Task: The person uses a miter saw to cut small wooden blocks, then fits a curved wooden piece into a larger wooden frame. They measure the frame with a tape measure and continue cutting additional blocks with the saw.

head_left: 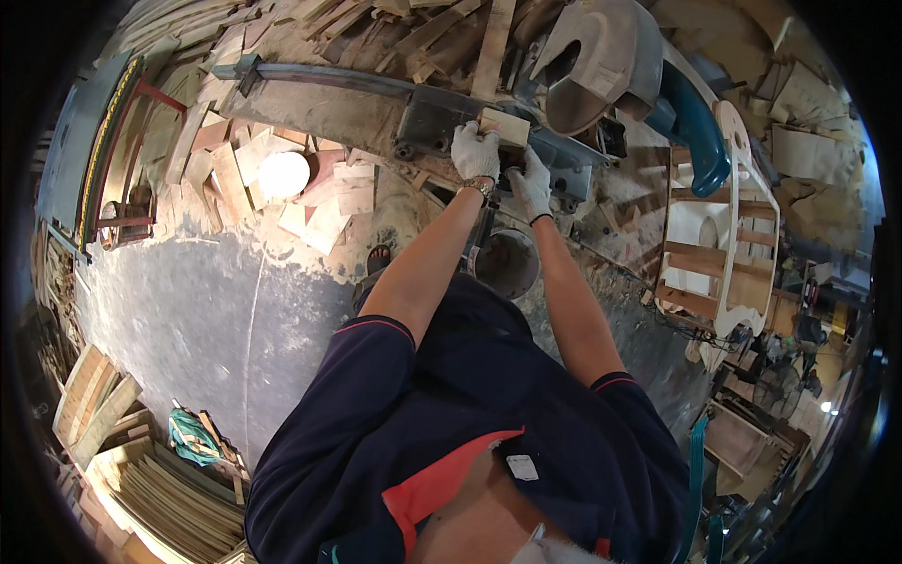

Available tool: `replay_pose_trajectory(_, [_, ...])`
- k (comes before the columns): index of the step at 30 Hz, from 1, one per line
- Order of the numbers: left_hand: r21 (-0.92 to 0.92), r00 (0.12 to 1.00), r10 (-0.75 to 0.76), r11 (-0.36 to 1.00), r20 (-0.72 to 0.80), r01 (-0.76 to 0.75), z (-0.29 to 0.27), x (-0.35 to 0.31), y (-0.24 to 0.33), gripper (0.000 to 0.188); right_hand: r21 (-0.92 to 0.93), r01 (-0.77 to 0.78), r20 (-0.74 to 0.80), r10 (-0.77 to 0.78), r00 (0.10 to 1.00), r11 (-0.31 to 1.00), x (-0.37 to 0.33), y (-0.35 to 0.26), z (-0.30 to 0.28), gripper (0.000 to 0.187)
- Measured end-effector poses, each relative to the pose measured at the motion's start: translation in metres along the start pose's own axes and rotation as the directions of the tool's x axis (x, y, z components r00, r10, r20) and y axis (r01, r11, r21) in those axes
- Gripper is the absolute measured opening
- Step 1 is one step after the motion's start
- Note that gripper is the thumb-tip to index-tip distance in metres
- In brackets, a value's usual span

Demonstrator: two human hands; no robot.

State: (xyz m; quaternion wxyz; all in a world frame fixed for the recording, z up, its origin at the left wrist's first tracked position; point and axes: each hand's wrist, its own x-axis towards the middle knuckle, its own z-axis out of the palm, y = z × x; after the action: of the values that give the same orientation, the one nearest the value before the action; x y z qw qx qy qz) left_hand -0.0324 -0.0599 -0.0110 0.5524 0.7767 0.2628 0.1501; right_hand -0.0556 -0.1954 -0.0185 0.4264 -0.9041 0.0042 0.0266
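Observation:
On the metal bed (427, 120) of a floor-standing machine lies a small pale wooden block (505, 127). My left hand (476, 153), in a white knit glove, is closed on the block's left end. My right hand (533, 183), gloved too, reaches up to the block's near right corner. Its fingers are stretched out and its thumb stands apart; whether the fingertips press on the block is hard to tell. Just beyond, to the right, hangs the machine's grey guard housing (601, 70), with a curved blue handle (703, 155).
A bucket (505, 263) stands below my forearms. Wood offcuts (324, 202) litter the floor at left, and more scraps lie behind the machine. A wooden frame (723, 226) stands at right. A crate of thin slats (169, 498) sits at lower left, near a green bag (194, 436).

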Motion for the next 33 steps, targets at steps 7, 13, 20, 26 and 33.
replay_pose_trajectory(7, [-0.066,0.991,0.005,0.998,0.134,0.004,-0.001,0.015,-0.019,0.037,-0.001,0.035,-0.013,-0.035,0.999,0.999,-0.003,-0.003,0.000,0.063])
replay_pose_trajectory(13, [-0.012,0.968,0.033,0.999,0.249,-0.032,0.005,0.037,-0.032,0.045,-0.029,0.076,-0.036,-0.077,0.996,0.997,-0.004,-0.003,-0.003,0.060])
replay_pose_trajectory(20, [-0.090,0.954,0.046,0.996,0.297,-0.020,-0.001,0.039,-0.033,0.032,0.000,0.123,-0.076,-0.123,0.989,0.992,-0.008,0.006,-0.001,0.064])
replay_pose_trajectory(26, [-0.234,0.929,-0.031,0.964,0.368,0.125,-0.002,0.050,-0.034,0.030,-0.010,0.126,-0.114,-0.126,0.985,0.992,-0.007,0.004,0.003,0.050])
replay_pose_trajectory(33, [-0.139,0.940,-0.105,0.978,0.325,0.158,-0.019,0.058,-0.036,0.027,-0.110,0.104,-0.016,-0.106,0.994,0.988,-0.009,-0.012,0.009,0.043])
